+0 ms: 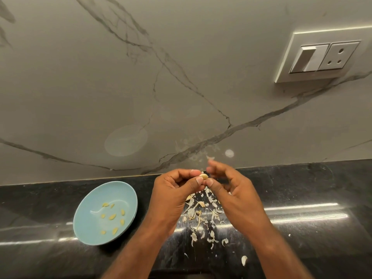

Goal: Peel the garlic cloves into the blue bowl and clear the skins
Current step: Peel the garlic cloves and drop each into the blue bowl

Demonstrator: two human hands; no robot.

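Note:
A pale garlic clove (204,176) is held up above the black counter. My left hand (173,190) pinches it between thumb and forefinger. My right hand (231,188) meets it from the right, its thumb tip against the clove and its fingers curled over it. A thin flake of skin (210,157) shows at the right fingertips. The blue bowl (86,202) sits on the counter to the left of my left hand, with several peeled cloves (112,216) lying in it. Below my hands lies a scatter of papery skins (201,214).
The black counter (302,228) runs along the bottom, with more skin flakes (244,259) strewn toward its front edge. A marble backsplash (141,87) rises behind it, bearing a switch and socket plate (322,57) at the upper right.

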